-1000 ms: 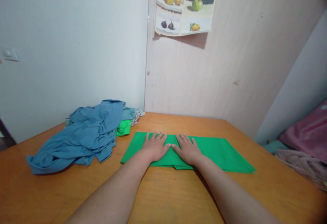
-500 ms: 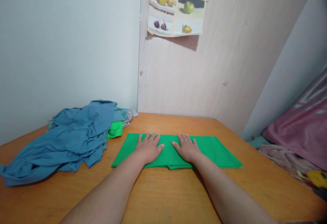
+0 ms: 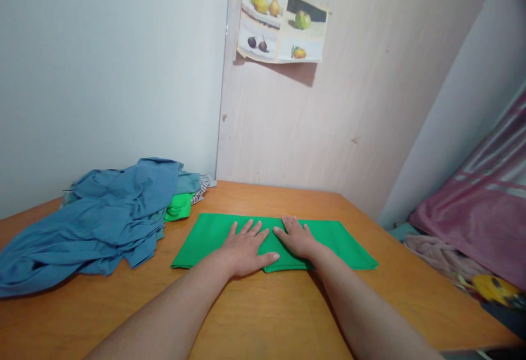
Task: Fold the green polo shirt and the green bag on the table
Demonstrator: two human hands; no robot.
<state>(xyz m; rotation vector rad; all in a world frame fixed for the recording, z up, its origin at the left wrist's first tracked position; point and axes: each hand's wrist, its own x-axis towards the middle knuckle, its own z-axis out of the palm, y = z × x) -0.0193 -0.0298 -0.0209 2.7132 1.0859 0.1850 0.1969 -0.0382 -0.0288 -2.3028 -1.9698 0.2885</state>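
A green cloth, folded into a flat wide strip, lies on the wooden table in front of me. My left hand is over its near middle part, fingers spread and thumb pointing right toward the near edge. Flat on the cloth just right of the middle rests my right hand, its fingers stretched forward and the thumb apart. Neither hand grips anything. A small fold of the cloth shows at the near edge between the wrists. What kind of article the cloth is, I cannot tell.
On the left lies a crumpled heap of blue cloth, with a bright green piece and a striped piece beside it. Walls stand behind the table. Past its right edge are a pink cloth and a yellow item.
My left hand has shifted right and slightly nearer, its fingers more spread. My right hand stays on the cloth. The whole view has turned a little.
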